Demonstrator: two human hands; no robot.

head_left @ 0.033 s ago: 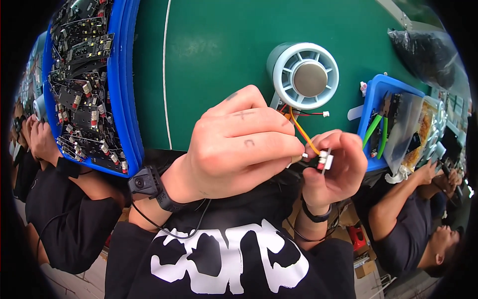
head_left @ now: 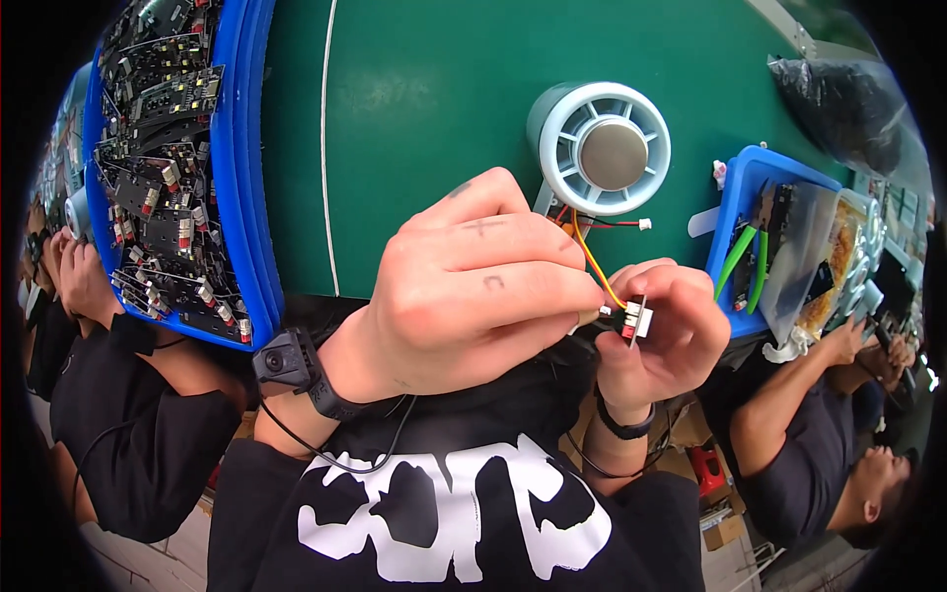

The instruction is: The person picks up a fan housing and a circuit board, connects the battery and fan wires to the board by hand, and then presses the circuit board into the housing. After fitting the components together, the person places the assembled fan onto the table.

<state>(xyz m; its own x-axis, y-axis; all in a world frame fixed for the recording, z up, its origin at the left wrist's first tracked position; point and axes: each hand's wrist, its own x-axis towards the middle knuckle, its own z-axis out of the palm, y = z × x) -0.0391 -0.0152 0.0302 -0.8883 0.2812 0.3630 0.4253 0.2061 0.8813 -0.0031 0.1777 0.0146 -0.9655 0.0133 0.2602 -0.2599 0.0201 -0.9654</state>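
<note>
My left hand (head_left: 473, 281) is closed, its fingertips pinching a small white plug connector (head_left: 605, 312). Facing it, my right hand (head_left: 671, 331) grips a small circuit board (head_left: 639, 321) on edge between thumb and fingers, with white and red sockets on its left side. The plug's tip is very near these sockets; I cannot tell whether it touches. Yellow and red wires (head_left: 599, 264) run down to the board from a pale blue round housing (head_left: 554, 148), which has a spoked rim and a grey metal disc (head_left: 614, 155). A loose lead with a white plug (head_left: 645, 225) lies beneath the housing.
At left, a blue bin (head_left: 237, 168) holds many black circuit boards. On the right, a blue tray (head_left: 725, 232) contains green-handled cutters (head_left: 758, 271). A plastic bag (head_left: 838, 109) with dark contents lies at the far right. People sit on both sides of me.
My right hand has brought the circuit board slightly left, closer to the plug, and turned it a little. My left hand stays in place.
</note>
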